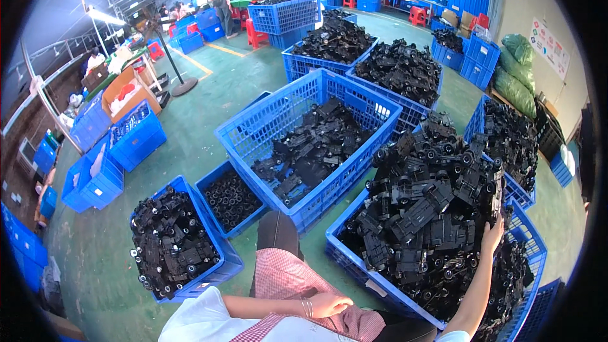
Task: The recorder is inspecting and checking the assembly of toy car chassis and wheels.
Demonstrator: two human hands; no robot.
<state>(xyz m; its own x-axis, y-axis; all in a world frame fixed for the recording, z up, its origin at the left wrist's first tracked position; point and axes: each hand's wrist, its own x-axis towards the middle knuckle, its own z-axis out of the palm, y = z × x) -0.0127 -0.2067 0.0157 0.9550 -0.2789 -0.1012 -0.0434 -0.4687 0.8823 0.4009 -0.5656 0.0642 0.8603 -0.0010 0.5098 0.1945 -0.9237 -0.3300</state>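
Observation:
My right hand [493, 235] reaches to the right side of a heaped blue crate [354, 264]. Its fingers close on the near end of a toy car chassis [496, 195], which stands on end with a pale edge. Black chassis with small wheels [418, 209] pile high around it. On the checked red apron [285, 273] over my lap rests my left hand [330, 304], its fingers curled and nothing visible in them. A bracelet circles that wrist.
A large blue basket [297, 215], part filled with chassis, stands ahead. Left of my knee are a bin of small black wheels [229, 200] and a bin of chassis [171, 244]. More full crates [396, 76] stand beyond. People work at far tables.

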